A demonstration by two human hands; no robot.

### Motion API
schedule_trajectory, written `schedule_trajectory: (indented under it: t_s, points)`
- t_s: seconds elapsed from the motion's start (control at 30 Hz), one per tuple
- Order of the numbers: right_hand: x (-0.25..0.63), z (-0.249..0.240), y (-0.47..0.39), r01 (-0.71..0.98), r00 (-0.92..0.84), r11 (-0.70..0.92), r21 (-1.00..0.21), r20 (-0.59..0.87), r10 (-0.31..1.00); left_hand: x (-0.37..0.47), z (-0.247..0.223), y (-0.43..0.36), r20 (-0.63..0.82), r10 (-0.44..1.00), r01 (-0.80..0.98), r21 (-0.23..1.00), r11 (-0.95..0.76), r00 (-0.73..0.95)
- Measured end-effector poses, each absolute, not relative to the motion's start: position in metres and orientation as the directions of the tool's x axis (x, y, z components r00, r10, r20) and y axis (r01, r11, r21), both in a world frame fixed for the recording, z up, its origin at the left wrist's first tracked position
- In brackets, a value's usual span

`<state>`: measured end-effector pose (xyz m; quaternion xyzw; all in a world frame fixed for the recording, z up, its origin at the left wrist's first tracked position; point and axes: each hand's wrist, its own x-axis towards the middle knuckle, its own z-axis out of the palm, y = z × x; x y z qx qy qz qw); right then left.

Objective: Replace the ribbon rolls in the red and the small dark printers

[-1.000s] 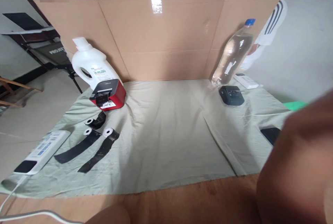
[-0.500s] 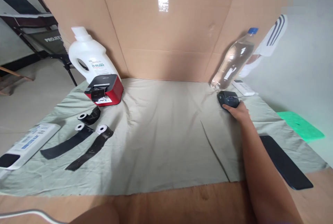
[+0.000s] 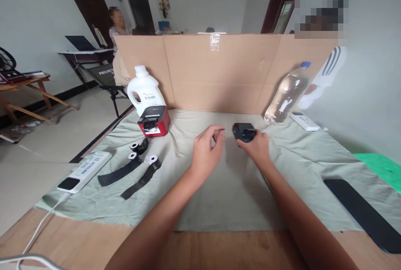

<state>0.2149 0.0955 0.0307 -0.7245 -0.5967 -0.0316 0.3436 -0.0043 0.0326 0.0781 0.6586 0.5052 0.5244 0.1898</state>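
Observation:
My right hand [image 3: 255, 144] grips a small black boxy device [image 3: 243, 132] by its right side, over the middle of the cloth. To the left of the device is my left hand [image 3: 208, 146], its fingers curved towards it and holding nothing; a small gap separates them. A red and black receipt printer [image 3: 155, 121] with a dark strip at its front stands on the left. In front of it lie three rolls of black strip on white cores, among them one roll [image 3: 153, 160] partly unwound towards me.
Behind the printer stands a white detergent jug [image 3: 147, 92]. A filled clear bottle [image 3: 286, 94] leans against the cardboard screen [image 3: 219, 73]. White power strips [image 3: 86, 171] lie left and back right; a long black slab [image 3: 360, 213] lies at right. People are behind the screen.
My right hand has brought the black device leftward from near the bottle to the middle. My left hand has come into view beside it. The camera view has tilted up.

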Motion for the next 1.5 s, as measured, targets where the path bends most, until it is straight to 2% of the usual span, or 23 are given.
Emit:
schedule_trajectory:
  t_s: [0.1, 0.2, 0.37, 0.67, 0.93, 1.1, 1.23, 1.5]
  points:
    - [0.138, 0.032, 0.078, 0.870, 0.228, 0.047, -0.490, 0.485, 0.844, -0.022, 0.053, 0.047, 0.352, 0.936, 0.656, 0.714, -0.246, -0.032]
    - [0.092, 0.029, 0.068, 0.871, 0.163, 0.111, -0.479, 0.494, 0.854, -0.044, 0.026, 0.058, 0.278, 0.961, 0.741, 0.642, -0.196, 0.013]
    - [0.071, 0.019, 0.068, 0.872, 0.135, 0.122, -0.473, 0.473, 0.871, -0.066, 0.006, 0.064, 0.260, 0.965, 0.718, 0.668, -0.195, 0.021]
    - [0.059, 0.008, 0.071, 0.866, 0.159, 0.090, -0.491, 0.442, 0.883, -0.075, -0.004, 0.070, 0.221, 0.974, 0.687, 0.716, -0.121, -0.059]
    - [0.051, 0.004, 0.058, 0.905, 0.107, 0.112, -0.409, 0.476, 0.873, -0.088, -0.004, 0.072, 0.183, 0.979, 0.653, 0.753, -0.078, -0.094]
    - [0.055, 0.001, 0.048, 0.908, 0.118, 0.078, -0.412, 0.429, 0.896, -0.087, -0.003, 0.072, 0.179, 0.982, 0.668, 0.738, -0.095, -0.058]
    - [0.057, 0.002, 0.043, 0.917, 0.103, 0.065, -0.394, 0.391, 0.915, -0.087, -0.003, 0.069, 0.201, 0.980, 0.731, 0.670, -0.129, -0.011]
    - [0.061, -0.004, 0.046, 0.915, 0.068, 0.106, -0.388, 0.408, 0.911, -0.086, -0.006, 0.060, 0.228, 0.955, 0.864, 0.421, -0.274, 0.192]
